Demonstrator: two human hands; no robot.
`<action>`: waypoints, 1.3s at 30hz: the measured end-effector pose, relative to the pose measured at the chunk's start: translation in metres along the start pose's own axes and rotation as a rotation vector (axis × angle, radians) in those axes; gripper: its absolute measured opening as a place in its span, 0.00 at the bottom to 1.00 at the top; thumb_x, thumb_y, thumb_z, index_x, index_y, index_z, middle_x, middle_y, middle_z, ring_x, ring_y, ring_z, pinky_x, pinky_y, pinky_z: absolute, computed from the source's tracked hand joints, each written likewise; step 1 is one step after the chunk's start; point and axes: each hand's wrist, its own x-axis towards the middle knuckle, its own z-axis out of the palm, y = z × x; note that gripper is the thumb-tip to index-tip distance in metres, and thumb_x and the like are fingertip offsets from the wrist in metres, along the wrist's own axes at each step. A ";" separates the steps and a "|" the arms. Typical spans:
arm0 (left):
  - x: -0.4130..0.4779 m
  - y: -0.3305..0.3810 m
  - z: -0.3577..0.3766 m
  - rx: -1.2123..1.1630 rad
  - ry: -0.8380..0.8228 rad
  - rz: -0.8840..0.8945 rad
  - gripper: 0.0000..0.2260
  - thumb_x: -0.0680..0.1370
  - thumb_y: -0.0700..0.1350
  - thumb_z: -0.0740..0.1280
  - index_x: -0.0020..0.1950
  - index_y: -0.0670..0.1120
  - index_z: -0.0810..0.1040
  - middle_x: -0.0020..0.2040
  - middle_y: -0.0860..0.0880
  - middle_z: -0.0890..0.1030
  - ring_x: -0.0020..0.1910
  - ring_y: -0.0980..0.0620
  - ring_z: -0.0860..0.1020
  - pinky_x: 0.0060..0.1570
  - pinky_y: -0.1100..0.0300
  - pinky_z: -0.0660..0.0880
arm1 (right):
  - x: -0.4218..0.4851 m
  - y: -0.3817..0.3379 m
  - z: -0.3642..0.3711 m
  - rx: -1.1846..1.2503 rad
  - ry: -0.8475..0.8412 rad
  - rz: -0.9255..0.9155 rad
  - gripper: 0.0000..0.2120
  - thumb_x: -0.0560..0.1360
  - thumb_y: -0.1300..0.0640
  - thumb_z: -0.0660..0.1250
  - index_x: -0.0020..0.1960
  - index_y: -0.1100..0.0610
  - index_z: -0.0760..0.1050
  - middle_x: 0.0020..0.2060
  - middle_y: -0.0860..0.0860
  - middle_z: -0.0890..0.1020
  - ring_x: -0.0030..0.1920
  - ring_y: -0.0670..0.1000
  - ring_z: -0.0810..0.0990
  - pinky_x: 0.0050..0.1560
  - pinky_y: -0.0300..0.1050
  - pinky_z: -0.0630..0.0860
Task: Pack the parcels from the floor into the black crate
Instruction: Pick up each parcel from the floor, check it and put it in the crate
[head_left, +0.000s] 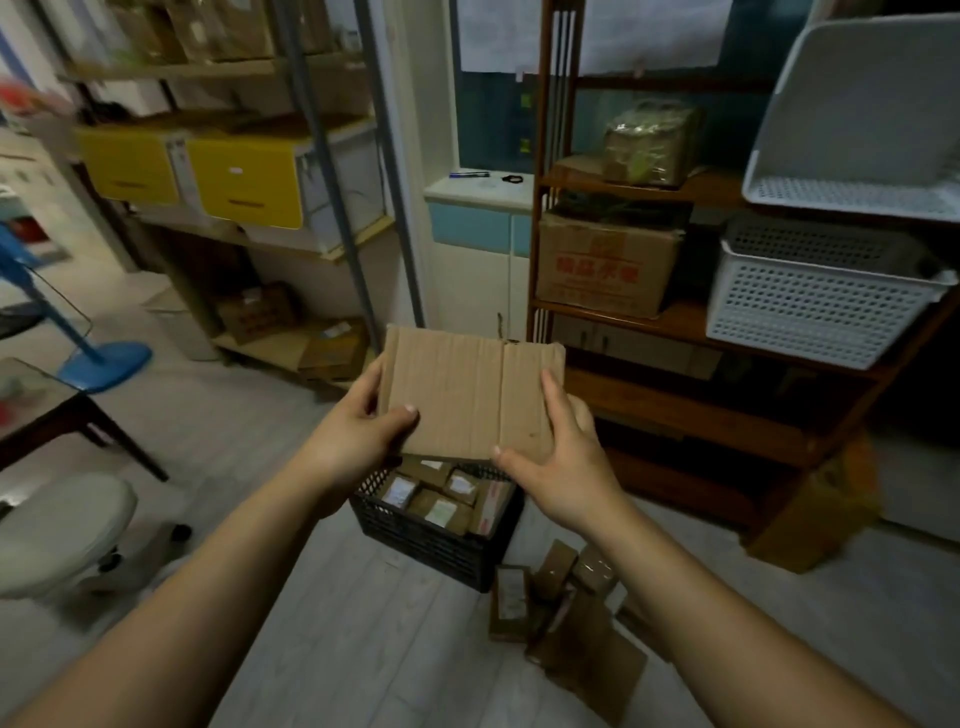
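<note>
**Flat cardboard parcel** (462, 395): plain brown, with one crease down its face. You hold it in mid-air at the middle of the view, above the black crate (426, 540) and clear of it.

**Your left hand** (358, 431): grips the parcel's 9 o'clock edge, thumb on the near face, fingers (371, 375) curled behind.

**Your right hand** (561, 467): clasps the parcel's 4 o'clock corner. One of its fingers (550, 389) is laid up the face and the thumb sits at the lower edge.

**Black crate:** latticed plastic, standing on the floor (337, 623) at 6 o'clock from the held parcel. It holds labelled parcels (441, 506) packed close together.

**Loose parcels** (566, 613): a heap on the floor at 5 o'clock from the crate, just beside it.

**Surroundings:** wooden shelf unit (675, 322) at 3 o'clock, carrying a white perforated basket (810, 306). Yellow drawers (244, 182) at 10 o'clock. White stool (57, 525) at 8 o'clock.
</note>
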 end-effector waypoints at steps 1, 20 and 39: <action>0.004 -0.001 -0.009 -0.002 -0.004 -0.002 0.30 0.78 0.41 0.64 0.72 0.65 0.56 0.59 0.54 0.72 0.57 0.46 0.76 0.51 0.46 0.78 | 0.006 -0.003 0.007 -0.028 -0.018 -0.010 0.49 0.70 0.44 0.72 0.76 0.39 0.39 0.71 0.43 0.53 0.70 0.50 0.60 0.70 0.52 0.65; 0.242 -0.010 -0.102 0.258 0.004 -0.076 0.35 0.76 0.43 0.67 0.75 0.61 0.49 0.57 0.53 0.70 0.46 0.59 0.74 0.35 0.66 0.71 | 0.260 0.006 0.087 -0.029 -0.028 0.049 0.47 0.70 0.47 0.74 0.77 0.42 0.45 0.74 0.43 0.55 0.72 0.49 0.59 0.72 0.51 0.62; 0.478 -0.102 -0.162 0.326 -0.546 -0.152 0.33 0.77 0.41 0.65 0.76 0.57 0.52 0.71 0.50 0.65 0.66 0.44 0.68 0.64 0.44 0.71 | 0.377 0.037 0.189 -0.023 0.246 0.461 0.44 0.73 0.53 0.72 0.78 0.48 0.47 0.74 0.46 0.52 0.63 0.40 0.59 0.63 0.35 0.61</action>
